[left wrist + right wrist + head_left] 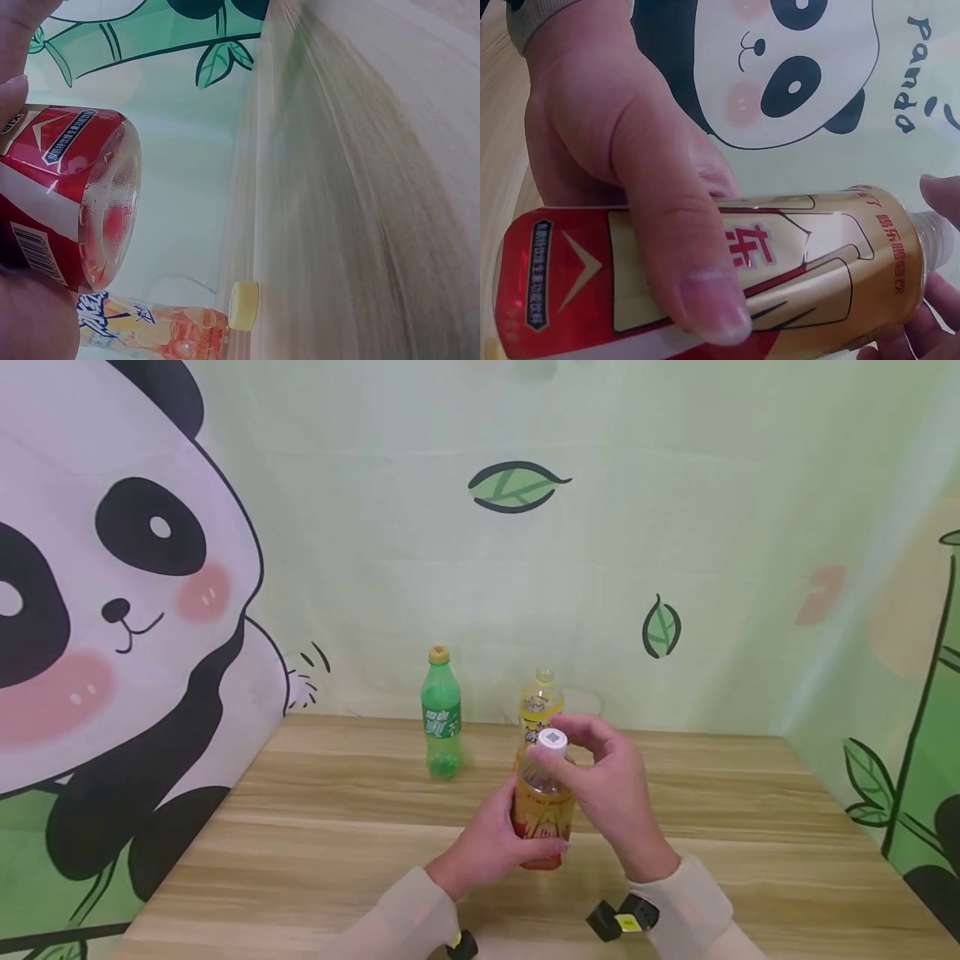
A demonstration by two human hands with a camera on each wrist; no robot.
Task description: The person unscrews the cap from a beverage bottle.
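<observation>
Bottle [542, 806] with a red and gold tea label is lifted clear of the wooden bench [315, 827], its base hanging in the air as the left wrist view shows, so only the hands carry it. The left hand [491, 847] wraps round the lower body, thumb lying across the label in the right wrist view. The right hand [607, 777] arches over the top with its fingertips pinching the white cap [552, 740].

Judging from this, the main risk is a slip. With the tea bottle held off the bench and tilted, a hard twist at the cap could turn the whole body inside the left hand's grip, since the smooth label gives little purchase. If the cap came free suddenly while the left hand was squeezing, liquid might well spurt over the neck and onto the sleeves. How full the tea bottle is I cannot tell for certain.

Just behind the tea bottle stands a yellow juice bottle [540, 706], near enough that a jerk of the right hand could knock it over. A green soda bottle [441, 714] stands to the left of the tea bottle and further back, less exposed. A loosened cap could also drop and roll off past the tea bottle toward the near bench edge.
</observation>
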